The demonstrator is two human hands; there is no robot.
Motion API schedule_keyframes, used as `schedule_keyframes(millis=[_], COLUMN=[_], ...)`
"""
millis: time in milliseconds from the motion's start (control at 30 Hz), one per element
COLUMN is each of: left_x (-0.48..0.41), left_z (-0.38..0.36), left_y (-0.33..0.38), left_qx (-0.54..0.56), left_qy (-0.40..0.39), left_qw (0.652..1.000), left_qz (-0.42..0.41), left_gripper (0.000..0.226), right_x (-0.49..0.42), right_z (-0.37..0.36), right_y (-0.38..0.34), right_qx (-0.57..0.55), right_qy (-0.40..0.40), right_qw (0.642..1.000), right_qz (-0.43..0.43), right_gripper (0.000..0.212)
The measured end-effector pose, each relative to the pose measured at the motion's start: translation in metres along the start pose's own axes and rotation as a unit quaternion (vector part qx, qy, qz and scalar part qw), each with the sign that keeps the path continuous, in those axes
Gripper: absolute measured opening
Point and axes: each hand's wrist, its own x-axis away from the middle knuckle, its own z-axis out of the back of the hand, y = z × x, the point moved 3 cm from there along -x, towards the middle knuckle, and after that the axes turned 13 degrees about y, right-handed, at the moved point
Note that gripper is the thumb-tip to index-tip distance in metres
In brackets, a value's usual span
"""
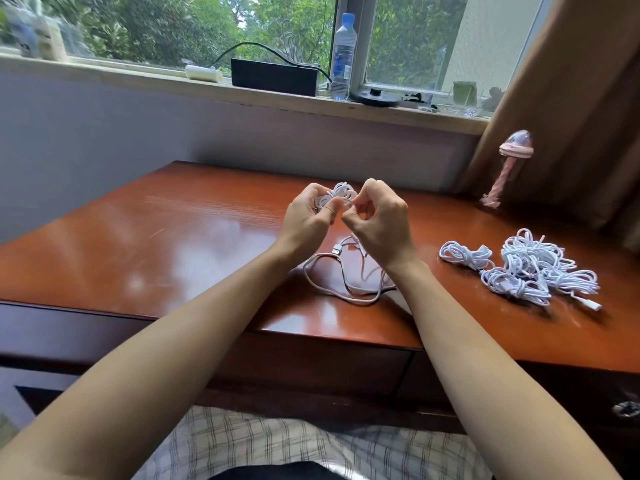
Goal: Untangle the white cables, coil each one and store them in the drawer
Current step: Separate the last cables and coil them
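Observation:
Above the wooden desk (pixel 194 244), my left hand (pixel 306 220) grips a small coil of white cable (pixel 341 194), thumb across its loops. My right hand (pixel 379 220) pinches a strand of the same cable right beside the coil. The rest of this cable (pixel 341 282) hangs down and lies in loose loops on the desk, its USB plug (pixel 336 251) showing between my wrists. To the right lies a pile of tangled and bundled white cables (pixel 530 271), with one small bundle (pixel 465 256) at its left. The closed drawer front (pixel 311 362) runs under the desk edge.
A pink mushroom-shaped gadget (pixel 504 171) stands at the desk's back right by a brown curtain (pixel 571 116). On the windowsill sit a black box (pixel 273 77), a water bottle (pixel 343 57) and small items. A drawer handle (pixel 627 408) shows at the far right.

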Motion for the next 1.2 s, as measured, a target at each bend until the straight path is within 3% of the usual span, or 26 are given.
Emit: schedule_keyframes(millis=[167, 333, 567, 667, 867, 1200], left_x=[0.0004, 0.0006, 0.0023, 0.0016, -0.0035, -0.0025], left_z=[-0.0014, -0.0016, 0.0000, 0.0010, 0.0040, 0.0031], left_y=[-0.0002, -0.0018, -0.0035, -0.0053, -0.0081, -0.0062], left_qx=[0.063, 0.058, -0.003, -0.025, -0.029, 0.000], left_qy=[-0.024, -0.042, -0.022, -0.006, 0.006, -0.029], left_qw=[0.997, 0.997, 0.999, 0.997, 0.998, 0.999], left_qz=[0.037, 0.027, -0.047, -0.070, -0.059, -0.013], left_gripper=[0.012, 0.014, 0.020, 0.022, 0.023, 0.020], right_x=[0.0005, 0.0006, 0.0007, 0.0019, 0.0006, 0.0007], right_z=[-0.0009, 0.0037, -0.0002, -0.0033, 0.0027, 0.0055], right_y=[0.0067, 0.0088, 0.0008, 0.0011, 0.0065, 0.0034], right_qx=[0.006, 0.004, 0.049, 0.056, 0.003, 0.084], right_qy=[-0.001, 0.016, 0.010, 0.005, -0.005, 0.051], right_qw=[0.998, 0.997, 0.999, 0.998, 1.000, 0.985], right_qz=[-0.065, -0.070, 0.020, 0.021, 0.028, 0.142], right_gripper=[0.022, 0.016, 0.015, 0.014, 0.006, 0.010])
